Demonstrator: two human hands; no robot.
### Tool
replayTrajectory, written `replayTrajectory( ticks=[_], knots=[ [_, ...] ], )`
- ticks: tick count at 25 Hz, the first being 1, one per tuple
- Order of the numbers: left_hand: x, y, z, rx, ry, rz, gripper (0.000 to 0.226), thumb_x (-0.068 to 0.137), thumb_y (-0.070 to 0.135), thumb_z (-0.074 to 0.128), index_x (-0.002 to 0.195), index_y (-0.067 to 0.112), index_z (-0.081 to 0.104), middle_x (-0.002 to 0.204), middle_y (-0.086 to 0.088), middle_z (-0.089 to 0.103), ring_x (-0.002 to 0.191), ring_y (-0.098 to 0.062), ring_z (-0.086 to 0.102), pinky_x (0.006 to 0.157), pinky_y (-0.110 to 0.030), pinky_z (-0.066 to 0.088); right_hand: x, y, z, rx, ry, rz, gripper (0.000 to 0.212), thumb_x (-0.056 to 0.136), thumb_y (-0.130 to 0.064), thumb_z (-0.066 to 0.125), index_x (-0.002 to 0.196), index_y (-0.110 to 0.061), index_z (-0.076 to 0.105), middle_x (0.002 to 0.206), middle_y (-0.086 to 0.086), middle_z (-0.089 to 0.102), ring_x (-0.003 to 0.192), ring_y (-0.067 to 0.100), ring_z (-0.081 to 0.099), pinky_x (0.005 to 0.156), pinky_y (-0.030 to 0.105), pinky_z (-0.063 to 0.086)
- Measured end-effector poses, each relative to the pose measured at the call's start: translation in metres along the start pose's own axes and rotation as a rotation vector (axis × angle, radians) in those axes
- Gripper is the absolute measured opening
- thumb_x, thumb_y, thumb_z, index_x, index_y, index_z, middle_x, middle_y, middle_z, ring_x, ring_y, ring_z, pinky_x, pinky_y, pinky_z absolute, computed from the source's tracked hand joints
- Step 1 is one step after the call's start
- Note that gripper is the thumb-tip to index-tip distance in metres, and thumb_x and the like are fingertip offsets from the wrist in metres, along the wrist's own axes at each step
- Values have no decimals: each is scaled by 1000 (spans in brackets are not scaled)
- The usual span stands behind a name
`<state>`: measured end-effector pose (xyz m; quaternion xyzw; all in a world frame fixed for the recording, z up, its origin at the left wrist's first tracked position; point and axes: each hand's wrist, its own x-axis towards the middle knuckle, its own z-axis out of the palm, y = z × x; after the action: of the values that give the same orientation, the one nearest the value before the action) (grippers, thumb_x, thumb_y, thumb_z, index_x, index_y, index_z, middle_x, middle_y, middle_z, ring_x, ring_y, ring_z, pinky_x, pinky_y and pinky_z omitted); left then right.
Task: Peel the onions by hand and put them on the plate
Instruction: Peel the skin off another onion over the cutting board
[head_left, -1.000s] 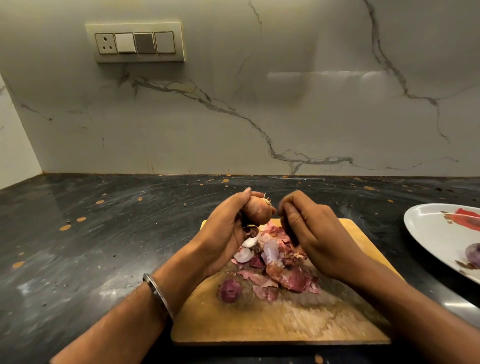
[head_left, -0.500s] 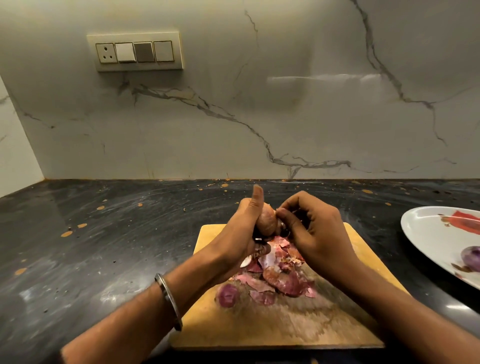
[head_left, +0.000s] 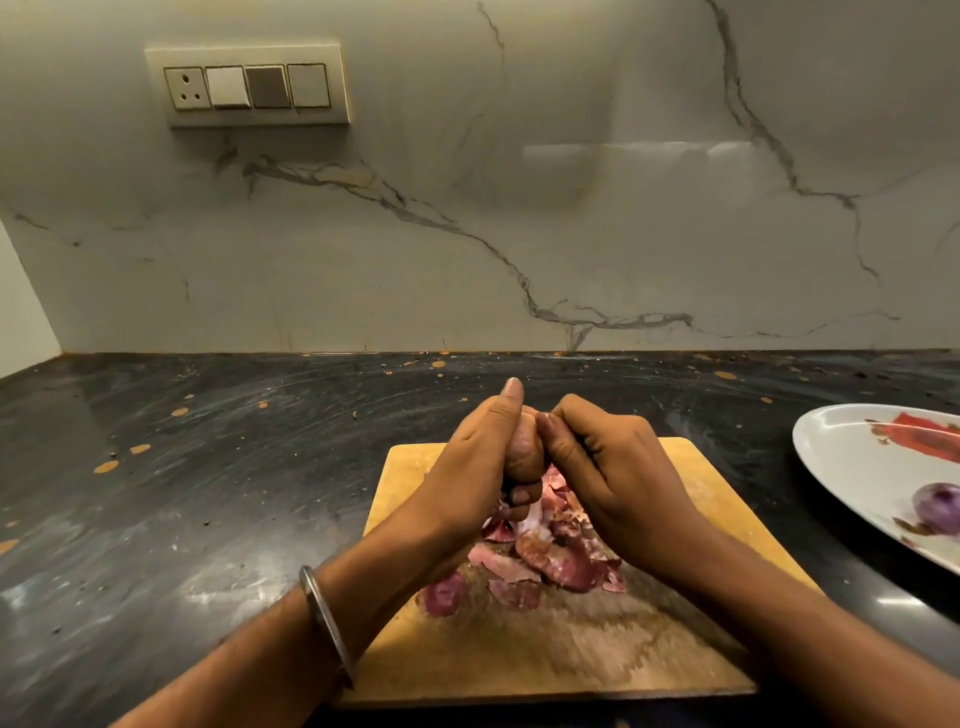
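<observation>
Both hands work one onion (head_left: 525, 451) above the board (head_left: 691, 525) so skins (head_left: 550, 558) drop there: left hand (head_left: 470, 478) curls round it, right hand (head_left: 608, 467) pinches its top. One peeled onion (head_left: 938, 500) sits on the plate (head_left: 841, 452).

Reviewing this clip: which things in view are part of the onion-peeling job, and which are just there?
In the job:
- onion, skin on, held in the left hand
- right hand, picking at its top
- plate
- peeled onion lying on the plate
- cutting board
- pile of peels on it

Just there:
- switch panel on the wall
- dark counter
- bangle
</observation>
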<state>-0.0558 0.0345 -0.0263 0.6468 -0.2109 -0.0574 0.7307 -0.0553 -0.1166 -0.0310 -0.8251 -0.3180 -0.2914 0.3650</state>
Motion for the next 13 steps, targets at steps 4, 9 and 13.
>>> replayTrajectory(
  ticks=[4, 9, 13],
  knots=[
    [1, 1, -7, -25, -50, -8, 63, 102, 49, 33, 87, -10, 49, 59, -6, 40, 45, -12, 37, 40, -21, 33, 0, -2, 0, 30, -3, -14, 26, 99, -26, 47, 74, -20, 47, 58, -14, 41, 51, 9, 38, 48, 19, 27],
    [2, 5, -16, 68, -71, -14, 50, 104, 45, 32, 82, 15, 66, 72, -12, 56, 52, -13, 52, 45, -21, 44, -2, -1, 1, 21, -49, -29, 22, 98, -23, 50, 77, -21, 49, 59, -16, 42, 51, 6, 39, 49, 15, 27],
    [1, -2, -15, 195, 0, 84, 49, 96, 55, 35, 105, 14, 61, 78, -5, 63, 58, -13, 60, 48, -22, 47, 1, 8, 1, 232, -50, 163, 31, 103, -23, 54, 73, -15, 53, 56, -8, 47, 50, 9, 41, 47, 32, 34]
  ],
)
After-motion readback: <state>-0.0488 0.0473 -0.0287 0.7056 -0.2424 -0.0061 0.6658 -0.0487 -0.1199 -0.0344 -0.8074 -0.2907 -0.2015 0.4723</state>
